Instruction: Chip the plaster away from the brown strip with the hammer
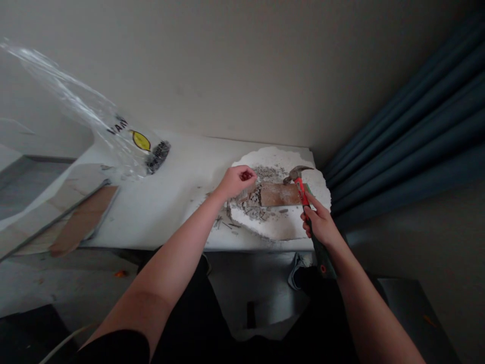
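Observation:
My right hand grips a claw hammer by its red and black handle. The hammer's metal head is over the upper edge of a flat brown tile-like piece; whether it touches is unclear. That piece lies on a rough-edged white slab, among crumbled grey fragments. Just left of the piece, my left hand is held above the debris with its fingers curled in. What those fingers hold, if anything, cannot be made out.
A clear plastic bag with dark contents stands on the white table. Brown and pale flat pieces lie at its left end. Dark curtains hang at the right, close to the slab. A wall rises behind the table.

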The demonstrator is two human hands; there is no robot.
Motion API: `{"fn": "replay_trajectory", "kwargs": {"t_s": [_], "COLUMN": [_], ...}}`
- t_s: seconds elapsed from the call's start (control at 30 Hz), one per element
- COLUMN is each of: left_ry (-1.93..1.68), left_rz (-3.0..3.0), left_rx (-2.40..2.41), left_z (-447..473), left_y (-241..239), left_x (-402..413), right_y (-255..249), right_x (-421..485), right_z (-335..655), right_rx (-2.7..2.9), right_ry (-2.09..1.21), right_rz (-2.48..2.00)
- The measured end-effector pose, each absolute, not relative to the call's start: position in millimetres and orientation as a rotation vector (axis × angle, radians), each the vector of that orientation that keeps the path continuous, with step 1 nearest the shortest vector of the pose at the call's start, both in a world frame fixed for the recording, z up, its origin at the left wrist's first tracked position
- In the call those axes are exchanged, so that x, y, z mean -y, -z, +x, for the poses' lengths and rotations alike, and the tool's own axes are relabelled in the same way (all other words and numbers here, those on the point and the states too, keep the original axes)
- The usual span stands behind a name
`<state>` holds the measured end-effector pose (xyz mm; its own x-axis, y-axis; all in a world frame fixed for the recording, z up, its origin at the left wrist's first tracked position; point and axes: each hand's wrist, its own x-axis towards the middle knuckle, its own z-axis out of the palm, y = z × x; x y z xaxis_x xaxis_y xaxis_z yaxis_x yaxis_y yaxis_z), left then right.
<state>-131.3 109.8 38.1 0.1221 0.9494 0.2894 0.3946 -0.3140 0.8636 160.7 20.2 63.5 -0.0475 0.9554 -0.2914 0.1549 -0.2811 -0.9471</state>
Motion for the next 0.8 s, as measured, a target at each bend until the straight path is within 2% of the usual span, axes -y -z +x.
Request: {"fn": "replay_trajectory", "kwargs": {"t_s": [0.2,0.43,0.63,0.8], "left_ry": [-1.143,-0.918,-1.033,-0.911], "left_rz": [1.979,1.893,1.825,1.785], "left_rx": [-1.203,-1.271,-1.282,-1.261], "left_z": [-93,-90,-84,-85], "left_y": [-46,-14,-9,0], "left_x": [-115,-118,-116,-119], "right_y": [-61,-62,-61,-61], "right_x": [-21,-22,-22,-21], "right_z": [164,164,164,163], "right_rx": [1.273,1.295,1.319,1.314], "right_ry": [-1.433,-1.423,-1.41,-1.411], "right_rz": [-1.482,-1.504,-1.517,-1.514]}}
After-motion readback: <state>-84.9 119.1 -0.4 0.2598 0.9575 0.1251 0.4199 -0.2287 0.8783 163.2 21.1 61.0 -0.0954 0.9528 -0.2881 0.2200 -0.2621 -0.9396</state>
